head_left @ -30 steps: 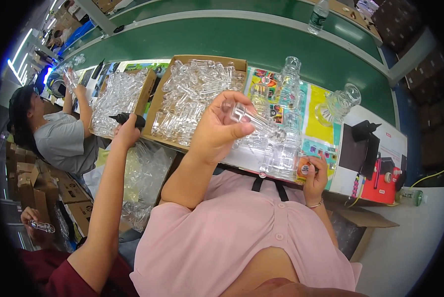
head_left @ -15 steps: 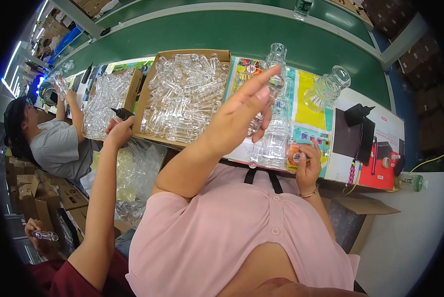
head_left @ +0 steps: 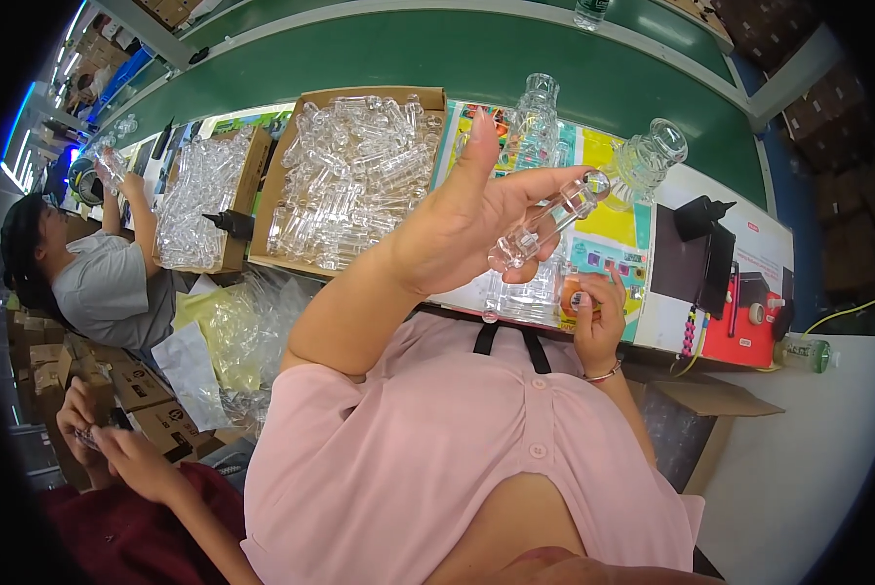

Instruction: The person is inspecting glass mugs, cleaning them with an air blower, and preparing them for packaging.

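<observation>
My left hand is raised over the bench, palm showing and thumb pointing up. Its curled fingers hold a small clear glass tube with a rounded knob at one end, tilted up to the right. Partly behind that hand, a large clear glass vessel stands at the bench's near edge. My right hand is closed beside it, fingers bent; whatever they grip is too small to tell. Farther back are a tall ribbed glass vessel and a tilted, flared glass vessel.
Two cardboard boxes of small glass tubes sit to the left, with a black nozzle bottle between them. Another black nozzle bottle stands right. A co-worker in dark red handles a glass piece lower left; another in grey sits beyond.
My left hand has turned palm up, bringing the glass tube into clear view. The co-worker in dark red has let go of the black bottle and brought both hands together.
</observation>
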Motion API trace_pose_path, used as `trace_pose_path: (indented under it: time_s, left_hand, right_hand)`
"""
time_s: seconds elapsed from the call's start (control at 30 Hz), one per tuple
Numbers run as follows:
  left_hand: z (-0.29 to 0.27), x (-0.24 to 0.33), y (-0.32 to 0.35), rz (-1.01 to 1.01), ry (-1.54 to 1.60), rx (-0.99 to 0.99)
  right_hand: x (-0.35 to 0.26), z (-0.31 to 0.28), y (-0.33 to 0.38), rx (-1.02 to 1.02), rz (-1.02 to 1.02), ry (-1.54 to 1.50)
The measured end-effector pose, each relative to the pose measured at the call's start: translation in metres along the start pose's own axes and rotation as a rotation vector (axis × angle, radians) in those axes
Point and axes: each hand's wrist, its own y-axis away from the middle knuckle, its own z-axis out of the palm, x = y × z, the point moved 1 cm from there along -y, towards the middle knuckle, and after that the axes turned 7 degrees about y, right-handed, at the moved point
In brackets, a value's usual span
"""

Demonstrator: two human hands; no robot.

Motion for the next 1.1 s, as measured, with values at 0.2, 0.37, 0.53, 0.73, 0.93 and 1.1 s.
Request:
trace_pose_path:
  time_s: [0.2, 0.37, 0.53, 0.73, 0.93, 1.1]
  left_hand:
    - [0.002, 0.000, -0.003, -0.011, 0.067, -0.009]
    - [-0.001, -0.002, -0.003, -0.020, 0.071, 0.014]
    - [-0.006, -0.005, -0.005, -0.010, 0.064, -0.034]
    - [-0.009, -0.008, -0.005, -0.004, 0.079, -0.048]
    - [-0.008, -0.012, -0.008, 0.027, 0.126, -0.069]
    - [-0.008, -0.029, 0.000, 0.048, -0.273, -0.012]
  right_hand:
    - [-0.001, 0.000, 0.000, 0.015, -0.007, -0.025]
    - [-0.002, -0.002, -0.002, 0.012, -0.004, -0.030]
    - [-0.004, -0.002, -0.003, 0.018, -0.009, -0.021]
    - [-0.004, -0.003, -0.003, 0.002, -0.022, -0.017]
    - [0.001, -0.001, 0.002, 0.014, -0.065, -0.007]
    - [0.014, -0.008, 0.003, 0.184, 0.161, -0.270]
